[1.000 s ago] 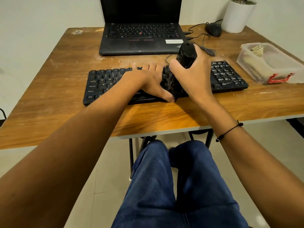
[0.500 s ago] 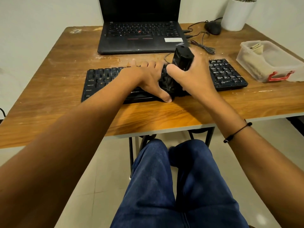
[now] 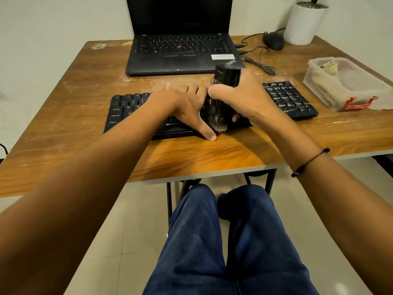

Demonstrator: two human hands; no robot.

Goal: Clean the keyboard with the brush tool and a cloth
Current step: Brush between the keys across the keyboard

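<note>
A black keyboard (image 3: 289,99) lies across the middle of the wooden table (image 3: 85,92). My left hand (image 3: 182,105) rests flat on its centre keys, fingers straight, thumb down at the front edge. My right hand (image 3: 244,96) grips a black brush tool (image 3: 226,78) held upright, its bristles on the front row of keys near the keyboard's middle. The middle keys are hidden under both hands. No cloth is plainly visible; folded pale material lies inside the plastic box.
A black laptop (image 3: 180,50) stands open behind the keyboard. A mouse (image 3: 273,40) with its cable and a white plant pot (image 3: 304,22) sit at the back right. A clear plastic box (image 3: 348,88) with a red latch stands at the right edge.
The brush has slid toward me, from the upper keys down to the keyboard's front edge. My left hand stays in place on the keys.
</note>
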